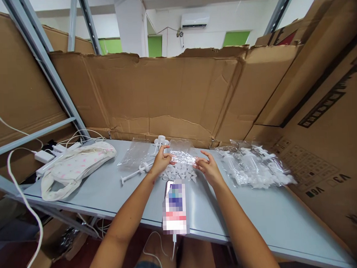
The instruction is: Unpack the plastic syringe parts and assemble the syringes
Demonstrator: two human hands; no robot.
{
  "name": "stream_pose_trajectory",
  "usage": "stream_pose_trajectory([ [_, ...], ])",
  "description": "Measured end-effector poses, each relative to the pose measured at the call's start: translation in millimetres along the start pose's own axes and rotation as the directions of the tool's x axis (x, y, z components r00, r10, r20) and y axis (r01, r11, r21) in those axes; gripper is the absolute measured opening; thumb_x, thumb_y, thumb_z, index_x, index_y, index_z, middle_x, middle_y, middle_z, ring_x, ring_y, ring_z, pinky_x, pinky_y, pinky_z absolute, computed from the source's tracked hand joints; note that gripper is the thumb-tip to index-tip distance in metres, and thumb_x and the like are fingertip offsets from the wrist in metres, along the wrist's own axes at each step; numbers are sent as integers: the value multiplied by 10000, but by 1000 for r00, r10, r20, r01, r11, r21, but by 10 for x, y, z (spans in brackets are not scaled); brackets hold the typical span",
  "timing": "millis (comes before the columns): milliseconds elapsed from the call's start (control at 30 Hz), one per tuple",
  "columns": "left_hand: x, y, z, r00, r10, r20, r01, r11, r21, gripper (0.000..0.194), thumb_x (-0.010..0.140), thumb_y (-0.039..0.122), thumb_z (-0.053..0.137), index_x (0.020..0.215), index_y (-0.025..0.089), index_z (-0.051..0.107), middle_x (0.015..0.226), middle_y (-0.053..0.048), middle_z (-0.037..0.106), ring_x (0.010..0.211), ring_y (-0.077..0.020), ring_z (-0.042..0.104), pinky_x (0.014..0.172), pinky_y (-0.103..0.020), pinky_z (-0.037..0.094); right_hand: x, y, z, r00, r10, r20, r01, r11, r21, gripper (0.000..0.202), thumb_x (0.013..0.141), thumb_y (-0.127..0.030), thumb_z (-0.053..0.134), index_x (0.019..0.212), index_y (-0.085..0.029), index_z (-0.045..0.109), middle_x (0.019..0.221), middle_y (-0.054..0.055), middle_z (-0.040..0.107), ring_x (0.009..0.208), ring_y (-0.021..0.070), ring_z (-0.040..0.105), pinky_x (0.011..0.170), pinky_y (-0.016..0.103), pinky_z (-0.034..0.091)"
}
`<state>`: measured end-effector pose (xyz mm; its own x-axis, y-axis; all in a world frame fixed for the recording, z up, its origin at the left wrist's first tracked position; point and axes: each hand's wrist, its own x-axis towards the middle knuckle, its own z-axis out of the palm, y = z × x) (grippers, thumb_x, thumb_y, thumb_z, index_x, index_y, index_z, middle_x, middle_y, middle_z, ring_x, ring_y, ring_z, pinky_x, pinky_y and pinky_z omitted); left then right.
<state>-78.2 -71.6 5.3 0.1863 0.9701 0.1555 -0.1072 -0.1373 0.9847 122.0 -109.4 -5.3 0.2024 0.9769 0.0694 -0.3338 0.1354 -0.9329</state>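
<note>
A clear plastic bag (183, 152) is stretched between my two hands above the grey table (198, 211). My left hand (162, 160) pinches its left side, and my right hand (207, 167) grips the right side with the index finger raised. Beneath the bag lies a pile of small white plastic pieces (180, 172). White plunger-like parts (134, 174) rest left of my left hand, with more (161, 140) behind it. Another clear bag (135, 155) lies flat at the left. Filled clear bags with white parts (252, 166) are to the right.
A phone (174, 206) with a cable lies at the table's front edge. A white pouch (77, 169) and a power strip (47, 166) are at the left. Cardboard walls (165, 87) stand behind and at the right; a metal frame (56, 83) rises at the left.
</note>
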Motion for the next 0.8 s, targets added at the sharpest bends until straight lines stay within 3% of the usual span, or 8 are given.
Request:
stream_pose_trajectory([
  [167,-33,53,4,999,9,32,-10,1000,14,470,684,95,477,1135,201,401,728,26,612,545,-88,620,580,-235,522,-33,-35,9,994,21,111,-18,999,-34,898,598,-258,736,1373,-285,282,905,-3,675,595,113,610,578,279,534],
  [333,-45,124,-30,1000,21,12,-22,998,56,450,667,85,490,1095,199,411,707,25,623,539,-95,622,557,-225,513,-14,-14,-3,983,5,184,17,993,-117,1037,604,-256,723,1448,-256,121,844,11,688,596,118,598,573,279,522],
  [433,-32,126,-56,1000,24,17,-25,997,77,416,671,86,488,1063,199,406,704,26,621,534,-96,624,542,-215,502,-10,-18,9,980,-42,194,73,985,-157,1002,605,-247,709,1439,-304,156,1022,58,668,632,111,577,572,281,529],
  [533,-30,119,-70,998,50,31,-53,994,91,329,677,103,492,977,201,400,757,24,610,513,-84,611,516,-206,488,-30,-51,17,973,-90,213,135,968,-211,869,623,-240,673,1395,-360,291,1290,83,533,568,71,509,543,273,519],
  [600,-44,130,-80,994,87,68,-93,991,100,282,689,126,501,943,203,405,853,13,598,506,-68,599,511,-205,481,-49,-86,6,964,-105,245,168,953,-253,780,657,-239,632,1377,-334,348,1195,62,595,517,60,456,508,258,491],
  [667,-67,163,-99,984,108,142,-126,984,126,241,706,142,502,930,201,438,917,5,582,515,-54,584,526,-207,476,-66,-126,-18,951,-95,295,184,938,-292,763,698,-238,593,1405,-284,308,842,-3,666,487,74,433,480,238,449],
  [733,-93,217,-125,971,117,209,-153,975,161,185,716,148,508,895,187,488,916,0,580,540,-48,564,563,-208,471,-77,-160,-41,936,-83,343,199,926,-320,777,732,-241,566,1433,-251,232,569,-70,552,472,90,426,465,223,413],
  [800,-113,272,-151,963,143,226,-187,965,184,137,719,160,539,855,173,526,893,-8,580,614,-60,562,621,-207,464,-87,-181,-50,924,-89,372,220,919,-326,770,752,-254,553,1440,-248,207,507,-89,479,471,98,427,466,223,403],
])
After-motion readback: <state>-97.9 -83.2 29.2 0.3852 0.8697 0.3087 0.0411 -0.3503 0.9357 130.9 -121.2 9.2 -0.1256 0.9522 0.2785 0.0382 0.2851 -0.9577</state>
